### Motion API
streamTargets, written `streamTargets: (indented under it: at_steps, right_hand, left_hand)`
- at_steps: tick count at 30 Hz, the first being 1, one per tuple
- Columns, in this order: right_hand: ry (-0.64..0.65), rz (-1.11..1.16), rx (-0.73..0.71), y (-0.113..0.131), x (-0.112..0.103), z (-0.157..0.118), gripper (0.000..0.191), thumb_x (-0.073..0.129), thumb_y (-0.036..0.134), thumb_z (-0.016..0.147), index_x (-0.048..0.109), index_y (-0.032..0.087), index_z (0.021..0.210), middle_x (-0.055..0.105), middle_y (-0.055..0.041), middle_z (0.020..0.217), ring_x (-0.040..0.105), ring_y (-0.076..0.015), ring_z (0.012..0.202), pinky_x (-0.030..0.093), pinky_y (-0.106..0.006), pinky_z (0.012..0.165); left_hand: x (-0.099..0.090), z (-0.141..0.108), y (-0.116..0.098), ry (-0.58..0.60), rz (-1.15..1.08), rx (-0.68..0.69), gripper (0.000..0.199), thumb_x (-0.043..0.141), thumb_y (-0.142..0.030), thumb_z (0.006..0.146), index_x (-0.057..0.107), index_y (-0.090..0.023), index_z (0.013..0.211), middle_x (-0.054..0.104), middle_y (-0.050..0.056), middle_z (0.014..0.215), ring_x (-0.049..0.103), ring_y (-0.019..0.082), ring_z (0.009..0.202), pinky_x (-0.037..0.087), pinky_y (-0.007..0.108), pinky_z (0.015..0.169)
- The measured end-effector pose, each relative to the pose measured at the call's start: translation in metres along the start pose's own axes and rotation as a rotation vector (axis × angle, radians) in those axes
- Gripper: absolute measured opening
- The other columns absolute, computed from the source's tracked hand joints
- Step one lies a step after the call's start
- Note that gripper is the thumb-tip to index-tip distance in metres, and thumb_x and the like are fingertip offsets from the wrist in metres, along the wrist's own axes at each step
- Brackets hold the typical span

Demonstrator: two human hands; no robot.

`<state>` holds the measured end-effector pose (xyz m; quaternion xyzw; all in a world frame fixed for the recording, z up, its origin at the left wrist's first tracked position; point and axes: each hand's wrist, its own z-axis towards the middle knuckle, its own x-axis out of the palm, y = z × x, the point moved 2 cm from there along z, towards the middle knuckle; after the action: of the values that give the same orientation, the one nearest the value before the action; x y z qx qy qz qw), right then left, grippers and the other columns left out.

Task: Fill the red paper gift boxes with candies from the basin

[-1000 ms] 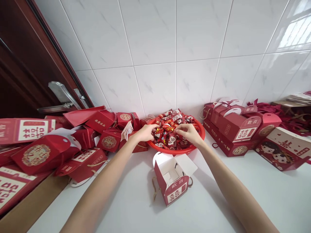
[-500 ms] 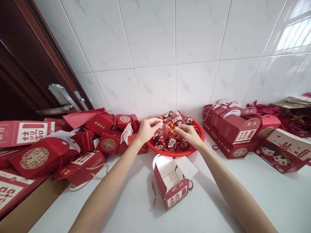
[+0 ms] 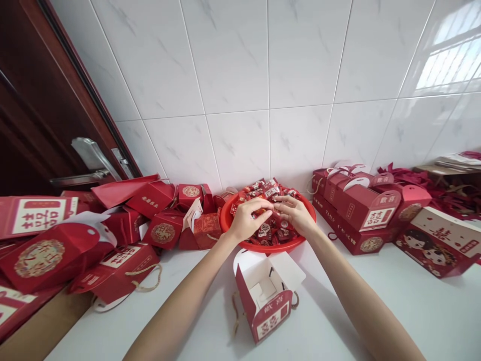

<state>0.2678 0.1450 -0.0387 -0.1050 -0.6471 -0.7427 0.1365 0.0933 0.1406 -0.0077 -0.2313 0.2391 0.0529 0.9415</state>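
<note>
My left hand point(image 3: 251, 218) reaches over the left side of a red plastic basin point(image 3: 224, 215) full of wrapped candies point(image 3: 270, 234). Its thumb and forefinger curve close together, and what lies between them is hidden. From the right, my right hand point(image 3: 296, 213) rests over the candies with its fingers stretched out and spread, the tips almost meeting those of the left. I see nothing held in it. In front of the basin stands a red gift box point(image 3: 269, 306) with its top open, white inside, with twine handles at its sides.
Red boxes point(image 3: 165, 233) lie heaped on the left, some in a cardboard carton point(image 3: 56, 321). To the right are stacked boxes point(image 3: 361, 205), a box with cartoon figures point(image 3: 432, 245) and dark red ribbons point(image 3: 447, 193). A tiled wall point(image 3: 236, 145) rises behind.
Both hands have come closer together over the candies, the left moving right and lower. The right fingers have spread out. The view has tilted up slightly, and the open box stays put.
</note>
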Motion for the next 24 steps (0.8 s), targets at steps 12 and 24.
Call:
streamTargets:
  at_steps: [12, 24]
  right_hand:
    - [-0.127, 0.158, -0.048, 0.001, -0.008, 0.002, 0.035, 0.092, 0.025, 0.048, 0.068, 0.021, 0.073, 0.074, -0.0006, 0.08, 0.071, -0.0187, 0.08, 0.056, -0.031, 0.078]
    - [-0.048, 0.168, 0.038, 0.0, -0.008, 0.0, 0.033, 0.091, 0.029, 0.057, 0.07, 0.019, 0.081, 0.074, -0.001, 0.082, 0.068, -0.0128, 0.071, 0.055, -0.024, 0.07]
  left_hand:
    - [-0.004, -0.011, 0.014, 0.198, -0.03, -0.349, 0.014, 0.065, -0.027, 0.084, 0.077, -0.021, 0.089, 0.078, 0.006, 0.1, 0.072, 0.023, 0.098, 0.055, 0.036, 0.094]
    - [0.015, -0.001, 0.029, 0.213, -0.117, -0.503, 0.033, 0.074, -0.039, 0.08, 0.077, -0.014, 0.102, 0.077, 0.011, 0.112, 0.07, 0.03, 0.107, 0.053, 0.042, 0.099]
